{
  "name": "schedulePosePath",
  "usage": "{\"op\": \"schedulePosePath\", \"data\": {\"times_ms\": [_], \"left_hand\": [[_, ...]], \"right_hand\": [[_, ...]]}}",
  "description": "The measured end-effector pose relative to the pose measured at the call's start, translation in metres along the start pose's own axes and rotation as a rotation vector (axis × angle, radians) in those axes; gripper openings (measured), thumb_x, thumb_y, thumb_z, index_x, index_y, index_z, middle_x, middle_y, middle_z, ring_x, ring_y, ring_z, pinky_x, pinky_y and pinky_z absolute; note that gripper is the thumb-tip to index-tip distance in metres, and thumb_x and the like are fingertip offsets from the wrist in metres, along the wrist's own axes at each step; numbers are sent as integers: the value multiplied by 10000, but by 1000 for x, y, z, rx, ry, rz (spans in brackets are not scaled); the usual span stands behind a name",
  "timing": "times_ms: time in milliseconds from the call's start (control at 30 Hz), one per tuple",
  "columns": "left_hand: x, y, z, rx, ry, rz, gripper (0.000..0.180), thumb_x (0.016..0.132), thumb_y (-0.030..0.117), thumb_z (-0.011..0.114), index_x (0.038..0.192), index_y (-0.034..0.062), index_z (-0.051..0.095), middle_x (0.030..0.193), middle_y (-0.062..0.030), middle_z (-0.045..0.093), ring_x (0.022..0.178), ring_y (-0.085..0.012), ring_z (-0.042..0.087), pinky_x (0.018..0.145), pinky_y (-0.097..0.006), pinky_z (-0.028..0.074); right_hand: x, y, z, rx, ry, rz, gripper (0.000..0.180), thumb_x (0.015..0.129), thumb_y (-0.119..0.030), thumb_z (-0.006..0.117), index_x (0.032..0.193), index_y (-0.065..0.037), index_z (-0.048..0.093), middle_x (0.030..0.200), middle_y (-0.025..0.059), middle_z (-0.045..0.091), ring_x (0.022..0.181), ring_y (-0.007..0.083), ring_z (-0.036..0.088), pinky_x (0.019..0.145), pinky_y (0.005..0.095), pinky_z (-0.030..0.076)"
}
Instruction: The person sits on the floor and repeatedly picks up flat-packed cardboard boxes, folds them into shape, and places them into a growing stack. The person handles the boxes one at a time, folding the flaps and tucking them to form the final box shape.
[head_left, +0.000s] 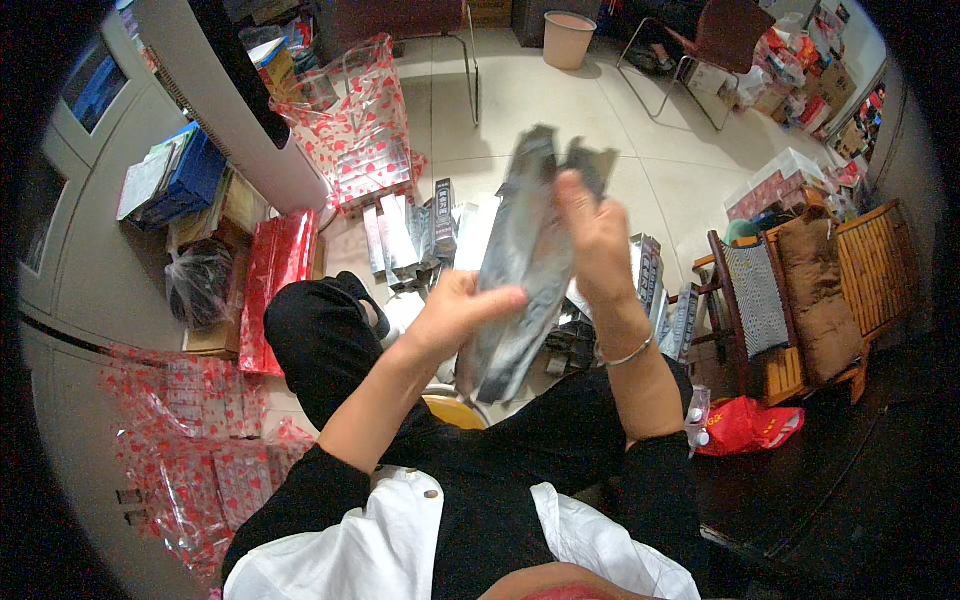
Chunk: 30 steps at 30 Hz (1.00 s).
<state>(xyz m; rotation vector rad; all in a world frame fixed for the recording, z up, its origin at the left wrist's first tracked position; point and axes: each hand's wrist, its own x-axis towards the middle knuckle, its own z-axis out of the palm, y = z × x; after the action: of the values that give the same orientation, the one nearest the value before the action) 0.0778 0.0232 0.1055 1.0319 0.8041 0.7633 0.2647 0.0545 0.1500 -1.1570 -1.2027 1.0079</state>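
Between my two hands, in front of my lap, is a long silver-grey carton [525, 240], tilted and slightly blurred. Its end flaps stick out at the top. My left hand [465, 312] grips its lower left side, thumb across the front. Higher up, my right hand [596, 235] is closed on the right edge, and a bracelet circles that wrist. On the floor beyond lie several long, narrow cartons [398, 238], one of them dark [444, 212]. More upright cartons [648, 268] stand to the right of my right hand.
Heart-patterned clear bags of cartons lie at far left [365, 140] and near left [225, 470]. A red package [277, 290] rests beside my left knee. At right are a wooden folding chair [785, 300] and a red bag [748, 425]. A bin [570, 40] stands far off.
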Motion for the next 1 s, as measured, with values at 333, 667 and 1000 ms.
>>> {"op": "schedulePosePath", "data": {"times_ms": [333,667,1000], "left_hand": [[-19,-35,-13,-297,-377,-97,330,882,223,749,1103,-12,676,994,-56,709,863,-125,660,807,-266,520],[-4,-28,23,590,178,319,925,789,319,815,1419,-63,254,1259,-247,532,1200,-303,561,997,-406,463],[-21,-7,-10,233,-314,206,666,791,218,748,1331,12,416,1185,-88,573,1090,-174,584,918,-351,493]], "right_hand": [[3,-4,-11,525,-407,-91,776,945,-575,557,1371,65,456,1213,218,632,1053,253,670,931,369,558],[-16,-7,22,173,-15,-13,624,830,-219,805,1267,9,422,1074,93,603,955,162,598,854,314,499],[-22,-11,10,461,-659,78,898,721,-280,825,1444,16,380,1212,197,630,1079,273,654,957,401,527]]}}
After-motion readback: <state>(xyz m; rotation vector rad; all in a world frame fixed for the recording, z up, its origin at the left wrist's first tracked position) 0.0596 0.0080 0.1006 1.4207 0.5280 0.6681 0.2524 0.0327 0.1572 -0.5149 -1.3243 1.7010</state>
